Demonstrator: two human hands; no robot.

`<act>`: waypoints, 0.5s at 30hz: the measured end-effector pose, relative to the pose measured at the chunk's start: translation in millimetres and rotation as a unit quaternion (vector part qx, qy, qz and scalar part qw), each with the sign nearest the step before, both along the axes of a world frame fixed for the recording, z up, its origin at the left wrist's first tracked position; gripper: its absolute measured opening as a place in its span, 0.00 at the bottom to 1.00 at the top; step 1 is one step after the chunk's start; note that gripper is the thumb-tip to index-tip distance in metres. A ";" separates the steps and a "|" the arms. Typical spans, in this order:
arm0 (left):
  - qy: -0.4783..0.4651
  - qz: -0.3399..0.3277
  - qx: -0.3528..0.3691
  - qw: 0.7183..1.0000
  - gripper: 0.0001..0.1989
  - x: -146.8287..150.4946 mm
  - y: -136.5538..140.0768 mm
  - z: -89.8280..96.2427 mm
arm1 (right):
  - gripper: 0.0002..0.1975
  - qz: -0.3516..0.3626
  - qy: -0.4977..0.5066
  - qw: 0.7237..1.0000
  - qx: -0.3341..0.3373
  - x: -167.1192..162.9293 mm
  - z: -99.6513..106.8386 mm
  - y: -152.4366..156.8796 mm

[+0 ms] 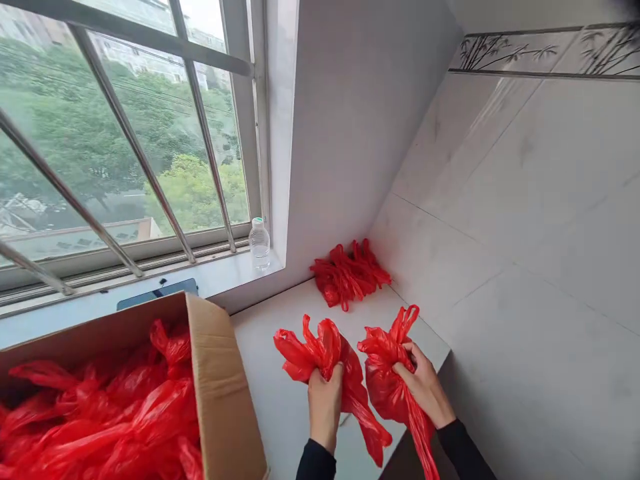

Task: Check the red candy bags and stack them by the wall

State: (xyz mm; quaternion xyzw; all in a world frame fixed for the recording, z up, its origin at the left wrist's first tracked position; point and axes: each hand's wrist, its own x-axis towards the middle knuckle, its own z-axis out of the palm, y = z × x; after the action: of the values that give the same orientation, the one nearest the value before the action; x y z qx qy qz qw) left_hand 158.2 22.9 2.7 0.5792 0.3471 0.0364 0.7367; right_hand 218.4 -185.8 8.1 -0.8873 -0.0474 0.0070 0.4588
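Note:
My left hand (325,399) is closed around a crumpled red plastic bag (356,393), its handle ends fanning out above the fist and its tail hanging to the lower right. Close by on the right, my right hand (423,383) pinches a second red plastic bag (385,387). That bag bulges on the left, with loops standing up over the fingers and a twisted strand trailing down. Both bags are held above the white countertop (285,393). Further back, a row of bunched red plastic bags (347,275) lies against the wall.
An open cardboard box (223,387) full of loose red bags (115,413) stands at the lower left. On the windowsill are a clear bottle (259,245) and a dark flat object (159,293). Metal bars (135,147) cross the window. A tiled wall (540,220) rises at the right.

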 end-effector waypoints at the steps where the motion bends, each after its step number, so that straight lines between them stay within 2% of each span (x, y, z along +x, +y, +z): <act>1: 0.014 -0.007 0.025 1.000 0.11 37.2 10.2 -5.2 | 0.10 0.010 -0.008 1.000 -0.008 41.5 2.0 7.9; 4: 0.063 -0.036 0.106 0.992 0.12 148.1 41.5 -21.0 | 0.11 0.025 -0.031 0.998 -0.044 164.4 4.2 33.5; 6: 0.100 -0.061 0.151 0.982 0.13 216.1 60.1 -31.7 | 0.14 0.029 -0.047 0.996 -0.075 241.9 -1.6 53.2; 9: 0.137 -0.103 0.202 0.964 0.14 289.6 79.8 -47.0 | 0.18 0.058 -0.053 0.990 -0.117 334.3 -21.4 82.8; 10: 0.139 -0.115 0.216 0.960 0.15 302.6 83.7 -51.2 | 0.20 0.070 -0.054 0.988 -0.128 354.8 -28.6 90.9; 12: 0.129 -0.131 0.242 0.953 0.17 309.6 87.3 -58.1 | 0.23 0.084 -0.071 0.984 -0.141 377.8 -40.0 102.0; 15: 0.106 -0.126 0.284 0.945 0.25 285.7 84.5 -67.7 | 0.22 0.081 -0.123 0.979 -0.137 375.9 -47.7 105.5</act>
State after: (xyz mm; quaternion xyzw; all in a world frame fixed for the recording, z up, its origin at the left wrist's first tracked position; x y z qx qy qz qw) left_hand 443.9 107.4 -65.0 0.8041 0.3227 -0.0208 0.4989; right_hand 594.3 -80.3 -39.6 -0.9290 -0.1743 -0.0588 0.3212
